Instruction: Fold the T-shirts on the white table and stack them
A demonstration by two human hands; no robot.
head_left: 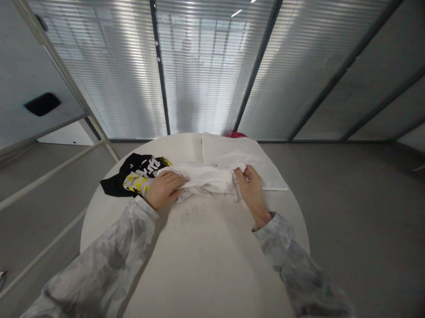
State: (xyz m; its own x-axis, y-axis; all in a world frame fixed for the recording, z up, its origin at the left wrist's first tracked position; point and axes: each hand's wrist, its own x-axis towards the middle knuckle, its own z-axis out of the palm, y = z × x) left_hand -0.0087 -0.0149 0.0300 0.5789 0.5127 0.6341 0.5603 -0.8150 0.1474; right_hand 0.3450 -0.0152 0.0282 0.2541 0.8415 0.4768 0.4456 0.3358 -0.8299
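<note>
A bunched white cloth [206, 177], thin and wrinkled, stretches between my two hands over the far half of the table. My left hand [165, 189] has its fingers closed over the cloth's left end, with the thumb below them. At the opposite end, my right hand [249, 184] pinches the fabric between thumb and fingers. A black garment with yellow and white print [126, 178] lies just left of my left hand, partly covered by it. Beyond the cloth, a flat white sheet [230, 150] is spread at the table's back right; whether it is fabric or paper I cannot tell.
The round white table [210, 263] carries all of this. Something red [238, 135] shows at its far edge, behind the white sheet. A pale metal frame with rails [44, 178] stands to the left. Glass partitions with blinds [202, 73] rise beyond.
</note>
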